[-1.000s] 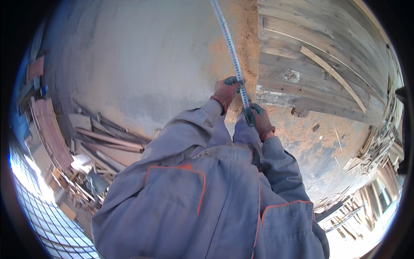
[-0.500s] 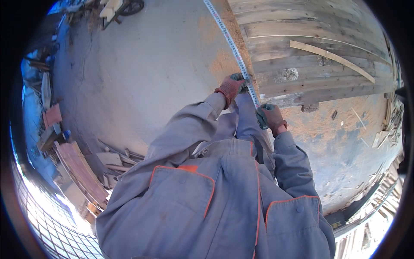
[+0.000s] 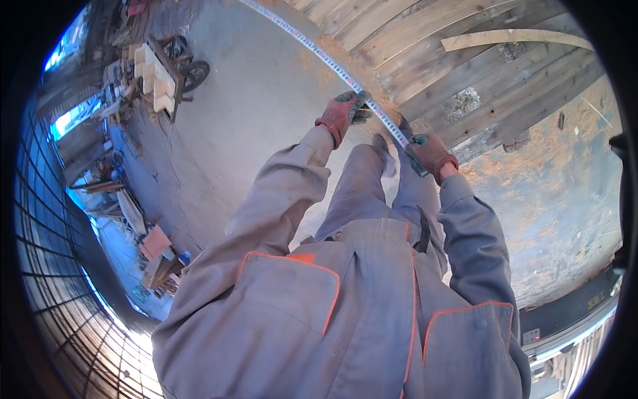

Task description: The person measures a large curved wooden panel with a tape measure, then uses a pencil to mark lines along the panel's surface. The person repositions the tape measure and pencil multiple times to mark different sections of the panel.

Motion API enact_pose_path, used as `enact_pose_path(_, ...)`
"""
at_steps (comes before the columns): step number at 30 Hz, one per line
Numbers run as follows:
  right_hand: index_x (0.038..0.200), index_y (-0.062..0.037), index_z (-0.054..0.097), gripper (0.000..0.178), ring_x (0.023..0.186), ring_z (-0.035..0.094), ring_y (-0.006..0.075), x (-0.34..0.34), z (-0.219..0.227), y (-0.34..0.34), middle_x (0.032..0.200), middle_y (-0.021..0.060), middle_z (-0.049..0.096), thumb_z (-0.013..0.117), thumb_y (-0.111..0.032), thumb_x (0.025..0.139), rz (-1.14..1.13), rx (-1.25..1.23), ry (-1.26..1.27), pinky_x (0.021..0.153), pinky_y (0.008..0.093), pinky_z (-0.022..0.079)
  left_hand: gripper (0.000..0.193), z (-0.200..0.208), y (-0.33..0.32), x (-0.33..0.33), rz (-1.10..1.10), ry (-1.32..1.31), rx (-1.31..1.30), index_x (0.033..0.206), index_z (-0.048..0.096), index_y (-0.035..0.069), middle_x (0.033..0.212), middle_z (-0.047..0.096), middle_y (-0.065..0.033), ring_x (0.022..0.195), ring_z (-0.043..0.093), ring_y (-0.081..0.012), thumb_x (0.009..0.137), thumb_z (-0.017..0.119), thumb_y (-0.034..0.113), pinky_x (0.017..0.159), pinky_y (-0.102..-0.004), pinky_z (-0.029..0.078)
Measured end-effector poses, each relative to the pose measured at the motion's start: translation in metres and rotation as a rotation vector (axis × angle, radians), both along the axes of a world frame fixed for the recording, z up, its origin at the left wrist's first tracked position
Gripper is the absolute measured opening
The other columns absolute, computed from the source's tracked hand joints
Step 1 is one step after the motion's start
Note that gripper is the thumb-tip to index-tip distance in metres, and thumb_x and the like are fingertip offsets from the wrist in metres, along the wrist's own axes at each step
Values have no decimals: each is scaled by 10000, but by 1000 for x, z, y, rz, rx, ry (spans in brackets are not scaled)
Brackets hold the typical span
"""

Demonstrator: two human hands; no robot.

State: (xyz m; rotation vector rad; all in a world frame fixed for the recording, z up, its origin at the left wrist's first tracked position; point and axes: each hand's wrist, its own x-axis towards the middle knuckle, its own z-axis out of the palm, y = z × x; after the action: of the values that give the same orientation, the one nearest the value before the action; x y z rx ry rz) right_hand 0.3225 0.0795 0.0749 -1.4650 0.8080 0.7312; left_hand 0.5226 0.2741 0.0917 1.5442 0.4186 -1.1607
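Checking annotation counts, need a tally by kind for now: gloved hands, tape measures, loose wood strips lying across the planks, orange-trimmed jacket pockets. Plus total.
Gloved hands: 2
Tape measure: 1
Loose wood strip: 1
Orange-trimmed jacket pockets: 2
Total: 6

Rm to pass over flr (image 3: 246, 100) L of tape (image 3: 325, 58); planks (image 3: 425, 76) obstruct R.

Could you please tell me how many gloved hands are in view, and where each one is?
2: the left hand is partway along the measuring tape, and the right hand is at the tape's near end. I see no others.
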Motion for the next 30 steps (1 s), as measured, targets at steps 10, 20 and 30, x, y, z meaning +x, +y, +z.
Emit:
enact_pose_path(10, 958, -81, 762, 254, 634, 691, 251, 63, -20, 2, 709, 117, 703, 694, -321, 911, 38, -69, 102, 635, 397, 542, 395, -60, -5, 75, -86, 82, 7, 1193, 715, 60, 1020, 740, -48, 861, 712, -162, 1008, 673, 407, 749, -303, 574)
enact_pose_path(20, 1087, -132, 773, 298, 963, 701, 409, 110, -65, 7, 1023, 186, 741, 693, -353, 904, 63, -244, 179, 857, 466, 556, 409, -135, -7, 158, -281, 117, 8, 1215, 693, 31, 1065, 727, -73, 894, 729, -208, 987, 713, 370, 796, -346, 603)
enact_pose_path(30, 1079, -166, 774, 289, 966, 705, 395, 153, -106, 1, 1033, 163, 746, 649, -376, 926, 203, -314, 221, 861, 468, 560, 296, -187, -22, 194, -192, 101, 55, 1088, 680, 34, 975, 726, -77, 877, 724, -189, 952, 767, 281, 781, -326, 619)
